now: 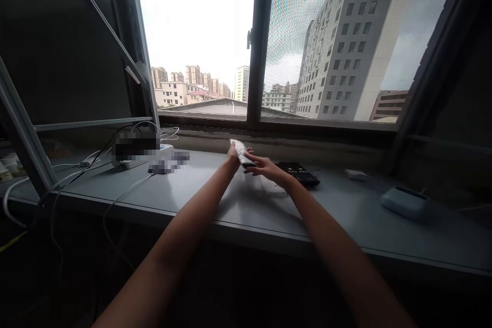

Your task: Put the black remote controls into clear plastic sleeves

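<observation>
here, left hand [232, 153] and right hand [263, 165] together, both gripping a white packet [241, 150] — above grey desk [200, 177]

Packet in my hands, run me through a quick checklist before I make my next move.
1. Left hand on the packet: ok, it holds the upper end.
2. Right hand on the packet: ok, its fingers are at the lower, darker end.
3. Packet off the table: ok, it looks raised above the surface.
4. Bare space just right of the right hand: not ok, the black device lies there.
5. Blue box away from both hands: ok, it sits well to the right.
6. Packet sealed or open: cannot tell, too small to see.
</observation>
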`<state>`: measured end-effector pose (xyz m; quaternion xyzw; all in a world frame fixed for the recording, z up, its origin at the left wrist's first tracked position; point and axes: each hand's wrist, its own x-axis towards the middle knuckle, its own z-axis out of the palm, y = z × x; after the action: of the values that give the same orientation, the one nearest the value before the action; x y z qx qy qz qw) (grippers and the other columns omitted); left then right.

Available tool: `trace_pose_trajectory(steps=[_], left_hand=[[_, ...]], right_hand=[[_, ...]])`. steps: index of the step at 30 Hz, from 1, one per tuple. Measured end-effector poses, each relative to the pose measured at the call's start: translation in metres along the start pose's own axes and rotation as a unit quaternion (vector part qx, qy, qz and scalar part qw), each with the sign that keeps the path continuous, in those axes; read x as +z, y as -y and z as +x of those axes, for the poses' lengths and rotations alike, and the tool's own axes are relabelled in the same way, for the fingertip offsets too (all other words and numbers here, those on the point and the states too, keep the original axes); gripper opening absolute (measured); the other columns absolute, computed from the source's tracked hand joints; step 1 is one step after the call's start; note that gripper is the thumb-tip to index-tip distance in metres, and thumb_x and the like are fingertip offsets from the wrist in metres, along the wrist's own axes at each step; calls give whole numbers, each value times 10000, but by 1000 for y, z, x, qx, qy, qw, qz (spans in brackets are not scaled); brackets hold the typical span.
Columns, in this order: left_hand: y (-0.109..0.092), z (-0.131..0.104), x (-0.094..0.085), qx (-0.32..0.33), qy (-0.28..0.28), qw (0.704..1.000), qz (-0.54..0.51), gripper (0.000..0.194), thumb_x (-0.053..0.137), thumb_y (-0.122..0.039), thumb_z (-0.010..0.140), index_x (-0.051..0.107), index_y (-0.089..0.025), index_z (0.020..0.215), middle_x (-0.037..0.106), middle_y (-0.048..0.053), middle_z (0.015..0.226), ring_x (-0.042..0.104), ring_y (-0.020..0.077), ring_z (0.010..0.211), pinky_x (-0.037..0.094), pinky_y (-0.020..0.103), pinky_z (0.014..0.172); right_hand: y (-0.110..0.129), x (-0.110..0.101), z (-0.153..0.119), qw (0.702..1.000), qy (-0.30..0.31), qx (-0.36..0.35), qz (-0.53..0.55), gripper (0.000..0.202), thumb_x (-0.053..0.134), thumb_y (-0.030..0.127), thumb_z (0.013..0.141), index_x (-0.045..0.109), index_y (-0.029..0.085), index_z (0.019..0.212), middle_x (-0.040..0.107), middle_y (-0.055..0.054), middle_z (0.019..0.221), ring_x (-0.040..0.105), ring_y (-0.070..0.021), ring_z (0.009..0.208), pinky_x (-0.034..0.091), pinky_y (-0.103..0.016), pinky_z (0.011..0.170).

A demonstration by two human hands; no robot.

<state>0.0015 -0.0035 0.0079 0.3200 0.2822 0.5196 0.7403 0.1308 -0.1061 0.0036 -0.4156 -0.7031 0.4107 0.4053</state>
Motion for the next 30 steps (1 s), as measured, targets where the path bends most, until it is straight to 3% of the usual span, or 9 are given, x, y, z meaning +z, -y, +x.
trace_pose_trajectory(steps=[3,5,8,11,15,19,25,30], left_hand=[[-10,3,-9,20,-68,997,-36,602,182,-417,1021,539,-14,1291,664,108,713,617,199,553,522,304,627],[-12,5,-12,30,-70,996,-49,552,191,-345,1025,529,-9,1304,666,99,703,623,189,550,527,292,652],[-6,7,-10,30,-39,998,-47,510,254,-347,1019,528,-23,1302,692,120,756,657,202,594,544,321,717],[4,7,-3,20,-19,999,-30,480,325,-370,1006,502,-52,1320,707,135,809,674,216,611,555,357,731],[12,3,4,-4,8,999,34,421,309,-289,1002,537,-65,1277,718,129,817,687,221,645,562,339,674],[13,-3,6,-26,57,992,106,348,370,-272,999,631,-77,1121,709,114,774,668,197,627,525,269,578],[16,-7,1,-25,45,980,191,237,528,-322,944,656,-129,896,664,62,668,622,170,578,538,287,636],[16,-14,2,-41,37,955,291,218,554,-279,910,668,-147,779,657,62,646,612,175,564,541,305,626]], right_hand=[[-4,2,0,998,55,6,8,676,682,189,830,453,295,1456,680,-48,1138,675,-168,993,507,-280,846],[-7,1,2,998,63,7,8,735,687,196,821,397,300,1489,670,-57,1153,682,-159,944,508,-282,838],[-11,-1,5,999,26,-10,-21,861,712,182,776,311,327,1524,644,-71,1215,658,-162,945,522,-282,805],[-14,-4,8,995,-51,-42,-73,898,698,131,740,307,327,1525,598,-77,1311,612,-187,1054,529,-292,821],[-11,-7,6,976,-123,-39,-175,738,640,115,765,452,273,1461,652,-67,1261,619,-214,1099,503,-319,898],[1,-5,-2,934,-172,-2,-312,533,622,190,797,619,283,1322,713,-50,1171,648,-264,1082,486,-347,899],[10,-1,-8,893,-247,21,-377,402,560,174,826,721,297,1174,766,-26,884,697,-229,933,486,-300,830],[6,-2,-4,873,-257,37,-413,283,598,243,826,741,291,1066,757,-27,913,691,-231,901,482,-308,813]])
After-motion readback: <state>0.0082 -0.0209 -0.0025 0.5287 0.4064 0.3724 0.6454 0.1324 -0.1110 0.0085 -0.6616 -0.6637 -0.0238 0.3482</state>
